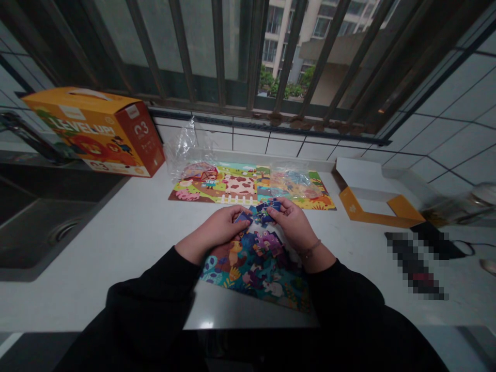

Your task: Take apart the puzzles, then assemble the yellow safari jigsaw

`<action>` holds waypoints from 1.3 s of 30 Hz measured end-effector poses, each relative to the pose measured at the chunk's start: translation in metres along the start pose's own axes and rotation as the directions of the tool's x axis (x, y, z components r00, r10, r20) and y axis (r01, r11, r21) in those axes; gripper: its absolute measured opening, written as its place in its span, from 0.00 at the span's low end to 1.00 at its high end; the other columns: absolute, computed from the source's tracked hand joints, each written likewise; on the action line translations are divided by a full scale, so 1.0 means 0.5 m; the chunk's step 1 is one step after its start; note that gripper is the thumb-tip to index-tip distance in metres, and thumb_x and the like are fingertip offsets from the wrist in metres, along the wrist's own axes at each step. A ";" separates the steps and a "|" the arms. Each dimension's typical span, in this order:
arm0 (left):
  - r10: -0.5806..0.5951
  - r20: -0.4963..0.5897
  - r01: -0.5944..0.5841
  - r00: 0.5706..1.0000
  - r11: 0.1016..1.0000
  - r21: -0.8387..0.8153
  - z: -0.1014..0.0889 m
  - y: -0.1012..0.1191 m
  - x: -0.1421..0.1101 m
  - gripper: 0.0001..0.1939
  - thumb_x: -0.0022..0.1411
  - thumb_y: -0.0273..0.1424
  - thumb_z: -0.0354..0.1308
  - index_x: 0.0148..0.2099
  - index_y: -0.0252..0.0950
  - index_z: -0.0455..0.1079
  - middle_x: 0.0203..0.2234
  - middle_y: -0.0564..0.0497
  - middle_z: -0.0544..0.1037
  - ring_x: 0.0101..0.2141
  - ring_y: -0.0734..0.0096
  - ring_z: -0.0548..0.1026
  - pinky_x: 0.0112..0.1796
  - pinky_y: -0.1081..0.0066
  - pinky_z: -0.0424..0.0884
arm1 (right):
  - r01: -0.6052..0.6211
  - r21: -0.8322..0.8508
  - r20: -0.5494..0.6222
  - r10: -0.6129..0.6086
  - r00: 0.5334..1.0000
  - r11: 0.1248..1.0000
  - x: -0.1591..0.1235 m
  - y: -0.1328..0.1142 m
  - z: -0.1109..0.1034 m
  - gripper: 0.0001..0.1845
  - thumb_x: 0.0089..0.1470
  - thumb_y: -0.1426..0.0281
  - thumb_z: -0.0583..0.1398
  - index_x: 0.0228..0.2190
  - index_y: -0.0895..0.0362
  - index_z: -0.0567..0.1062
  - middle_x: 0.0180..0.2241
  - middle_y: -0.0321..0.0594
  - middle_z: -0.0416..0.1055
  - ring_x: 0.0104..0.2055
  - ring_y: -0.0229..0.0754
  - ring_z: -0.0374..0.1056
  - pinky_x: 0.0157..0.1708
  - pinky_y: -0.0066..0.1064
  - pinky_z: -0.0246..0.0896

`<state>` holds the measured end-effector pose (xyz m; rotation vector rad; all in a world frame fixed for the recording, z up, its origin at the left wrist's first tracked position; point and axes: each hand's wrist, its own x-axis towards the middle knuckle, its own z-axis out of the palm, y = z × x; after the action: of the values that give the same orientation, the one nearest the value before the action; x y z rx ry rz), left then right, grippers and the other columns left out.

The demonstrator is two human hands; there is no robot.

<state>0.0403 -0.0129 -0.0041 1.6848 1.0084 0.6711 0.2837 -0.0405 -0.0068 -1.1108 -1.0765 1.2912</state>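
Observation:
Just above a partly assembled jigsaw puzzle (232, 258) with forest animals, both of my hands are close together. My left hand (222, 225) pinches a dark blue puzzle piece (243, 217) between thumb and fingers. In my right hand (291, 219) is a small joined cluster of blue puzzle pieces (265, 211), its edge touching or nearly touching the left hand's piece. Purple puzzle pieces (269, 242) lie over the upper middle of the puzzle. My right forearm and sleeve hide part of its right side.
Behind lie a farm picture (238, 184) and a savanna picture (318, 194), with clear plastic wrap (189, 150) on them. An orange box (96, 129) stands by the sink (77, 222). At right are an opened carton (377, 217) and a blurred dark object (416, 266). Barred window ahead.

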 end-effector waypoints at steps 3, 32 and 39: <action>-0.041 -0.053 0.032 0.998 0.988 -0.151 0.001 -0.004 0.003 0.17 0.64 0.37 0.70 0.53 0.37 0.80 0.39 0.48 0.86 0.38 0.61 0.83 0.41 0.63 0.80 | 0.018 0.055 -0.007 -0.017 1.000 0.998 -0.004 -0.005 0.000 0.31 0.46 0.52 0.80 0.47 0.50 0.79 0.39 0.36 0.84 0.39 0.44 0.78 0.43 0.36 0.76; 0.267 0.091 -0.273 0.959 0.799 0.536 -0.046 0.010 -0.019 0.04 0.71 0.32 0.67 0.44 0.39 0.83 0.47 0.45 0.79 0.48 0.56 0.78 0.52 0.57 0.75 | -0.096 0.016 0.126 0.094 0.988 0.995 -0.010 0.002 0.004 0.28 0.48 0.53 0.80 0.44 0.51 0.80 0.40 0.38 0.85 0.37 0.42 0.78 0.39 0.34 0.75; 0.395 0.081 -0.386 0.915 0.801 0.458 -0.036 0.022 -0.024 0.21 0.61 0.14 0.58 0.47 0.42 0.82 0.51 0.48 0.79 0.53 0.58 0.78 0.57 0.55 0.76 | -0.147 0.004 0.307 0.138 0.942 0.989 -0.019 -0.004 0.009 0.28 0.50 0.51 0.79 0.46 0.52 0.82 0.42 0.39 0.84 0.42 0.44 0.79 0.47 0.36 0.75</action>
<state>0.0229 -0.0159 0.0126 2.3598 0.8817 0.7474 0.2793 -0.0499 -0.0040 -1.0033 -1.2179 1.6283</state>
